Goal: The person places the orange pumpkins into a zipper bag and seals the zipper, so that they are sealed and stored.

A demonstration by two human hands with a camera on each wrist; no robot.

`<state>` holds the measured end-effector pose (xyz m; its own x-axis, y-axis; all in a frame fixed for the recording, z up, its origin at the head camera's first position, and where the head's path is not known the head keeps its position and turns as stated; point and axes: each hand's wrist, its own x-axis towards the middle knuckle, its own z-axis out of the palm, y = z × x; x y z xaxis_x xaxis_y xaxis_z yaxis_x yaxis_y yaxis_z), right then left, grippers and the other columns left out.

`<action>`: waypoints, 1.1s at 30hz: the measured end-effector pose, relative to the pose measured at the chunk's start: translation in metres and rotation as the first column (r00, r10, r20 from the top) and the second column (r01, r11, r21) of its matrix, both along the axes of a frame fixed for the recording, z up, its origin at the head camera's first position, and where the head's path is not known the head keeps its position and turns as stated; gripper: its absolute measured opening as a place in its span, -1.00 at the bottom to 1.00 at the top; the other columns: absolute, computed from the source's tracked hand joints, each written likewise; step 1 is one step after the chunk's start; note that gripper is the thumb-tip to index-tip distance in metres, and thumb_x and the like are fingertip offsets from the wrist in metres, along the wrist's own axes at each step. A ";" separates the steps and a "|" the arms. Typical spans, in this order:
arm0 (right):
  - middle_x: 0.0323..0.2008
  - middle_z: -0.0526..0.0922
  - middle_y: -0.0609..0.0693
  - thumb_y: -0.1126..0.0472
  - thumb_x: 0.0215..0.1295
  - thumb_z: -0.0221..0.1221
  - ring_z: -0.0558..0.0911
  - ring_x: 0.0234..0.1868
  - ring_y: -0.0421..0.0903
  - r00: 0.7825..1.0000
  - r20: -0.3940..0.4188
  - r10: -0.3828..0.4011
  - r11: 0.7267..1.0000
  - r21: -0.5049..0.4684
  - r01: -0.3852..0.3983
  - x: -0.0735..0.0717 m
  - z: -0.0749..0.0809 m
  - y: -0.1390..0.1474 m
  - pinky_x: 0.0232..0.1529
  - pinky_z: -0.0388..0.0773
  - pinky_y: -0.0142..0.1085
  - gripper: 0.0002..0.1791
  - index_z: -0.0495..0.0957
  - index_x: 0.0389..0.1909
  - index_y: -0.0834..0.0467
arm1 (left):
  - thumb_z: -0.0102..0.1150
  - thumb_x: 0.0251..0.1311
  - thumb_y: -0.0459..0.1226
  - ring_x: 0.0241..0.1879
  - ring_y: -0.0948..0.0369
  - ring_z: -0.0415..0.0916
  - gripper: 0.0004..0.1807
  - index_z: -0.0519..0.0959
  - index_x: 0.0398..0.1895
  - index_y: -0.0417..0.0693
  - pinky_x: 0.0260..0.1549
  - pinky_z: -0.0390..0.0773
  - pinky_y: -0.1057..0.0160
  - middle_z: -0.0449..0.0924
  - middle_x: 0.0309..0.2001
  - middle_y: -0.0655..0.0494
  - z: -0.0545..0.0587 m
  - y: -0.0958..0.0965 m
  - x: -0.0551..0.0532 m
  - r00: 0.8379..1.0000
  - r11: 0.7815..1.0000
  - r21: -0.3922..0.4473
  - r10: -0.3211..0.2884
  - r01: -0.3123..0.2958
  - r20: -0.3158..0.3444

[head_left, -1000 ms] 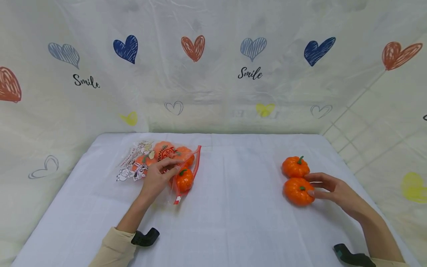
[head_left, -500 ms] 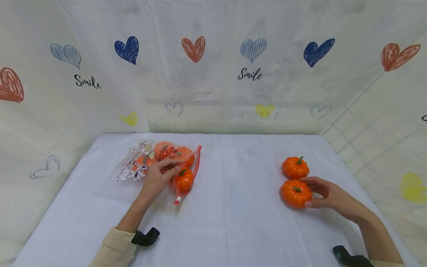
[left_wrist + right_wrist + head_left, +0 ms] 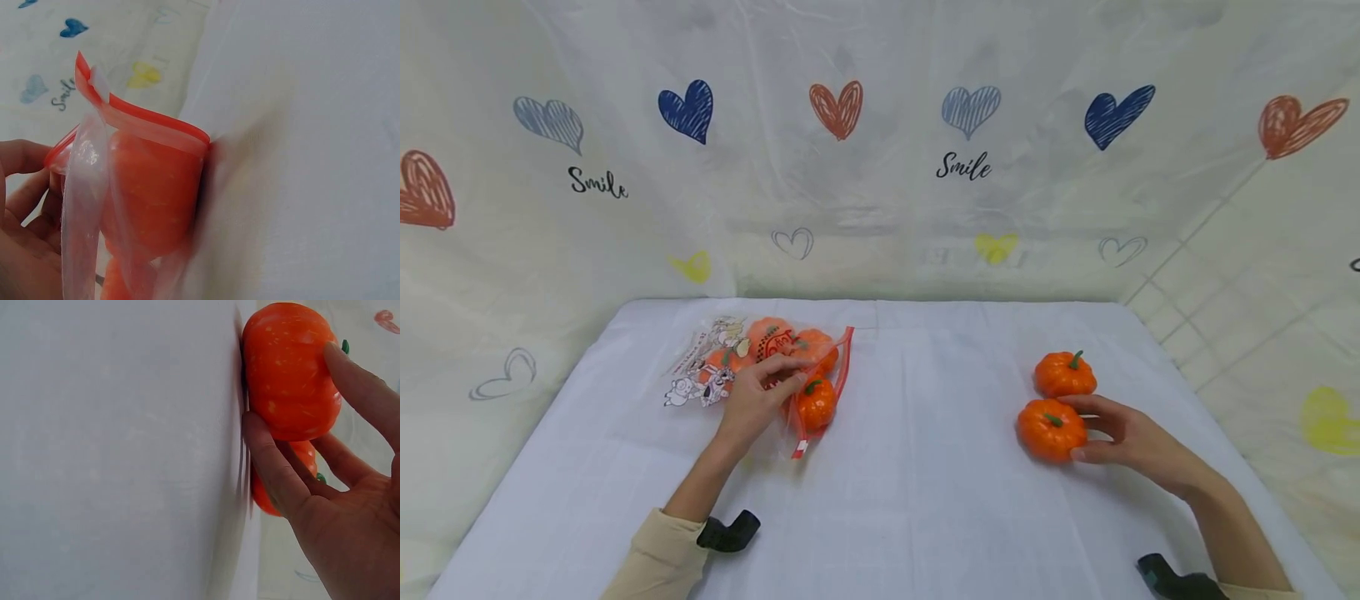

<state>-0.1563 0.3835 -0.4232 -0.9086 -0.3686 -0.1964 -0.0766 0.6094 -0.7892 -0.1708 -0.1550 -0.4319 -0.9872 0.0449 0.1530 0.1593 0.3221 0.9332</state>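
On the left of the table, a clear zip bag (image 3: 842, 367) with a red edge and printed cartoons lies with several small orange pumpkins in it. One pumpkin (image 3: 816, 404) sits at the bag's mouth; the left wrist view shows this pumpkin (image 3: 153, 194) behind the plastic. My left hand (image 3: 756, 396) pinches the bag's upper layer near the mouth. On the right, my right hand (image 3: 1138, 442) holds the nearer pumpkin (image 3: 1051, 430) between thumb and fingers from its right side. Behind it stands another pumpkin (image 3: 1064, 373) with a green stem.
A white cloth (image 3: 925, 500) covers the table. A pale curtain (image 3: 895, 192) with printed hearts hangs behind the table's far edge. Dark wrist mounts (image 3: 727, 532) are on both forearms.
My right hand has moved left with the nearer pumpkin, which has shifted leftward on the cloth. The left hand and bag have stayed in place.
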 end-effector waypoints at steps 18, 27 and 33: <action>0.49 0.35 0.26 0.06 0.32 0.40 0.50 0.33 0.27 0.998 -0.015 -0.055 0.998 -0.015 0.054 -0.007 0.002 -0.032 -0.01 0.66 -0.45 -0.21 0.33 0.51 0.13 | 0.28 0.41 -0.20 -0.01 0.11 0.51 -0.74 0.74 0.10 0.05 -0.13 0.57 0.48 0.70 0.11 0.01 -0.001 0.000 -0.001 1.000 1.000 -0.005 0.006 -0.006 -0.004; 0.49 0.38 0.24 0.06 0.34 0.39 0.52 0.35 0.27 0.992 -0.092 -0.081 0.996 -0.042 0.078 -0.010 0.003 -0.049 0.02 0.62 -0.53 -0.21 0.32 0.53 0.11 | 0.28 0.41 -0.21 0.00 0.11 0.50 -0.74 0.74 0.10 0.05 -0.11 0.57 0.48 0.69 0.13 0.03 -0.001 0.001 -0.001 1.000 1.000 -0.007 0.009 -0.009 -0.004; 0.45 0.43 0.21 0.08 0.31 0.42 0.61 0.24 -0.20 0.990 -0.118 -0.083 0.993 -0.094 0.072 -0.011 0.004 -0.057 0.06 0.58 -0.55 -0.22 0.35 0.50 0.11 | 0.27 0.41 -0.22 0.03 0.13 0.53 -0.74 0.74 0.11 0.04 -0.06 0.58 0.50 0.70 0.15 0.03 0.000 0.001 -0.001 1.000 1.000 -0.011 0.008 -0.008 -0.008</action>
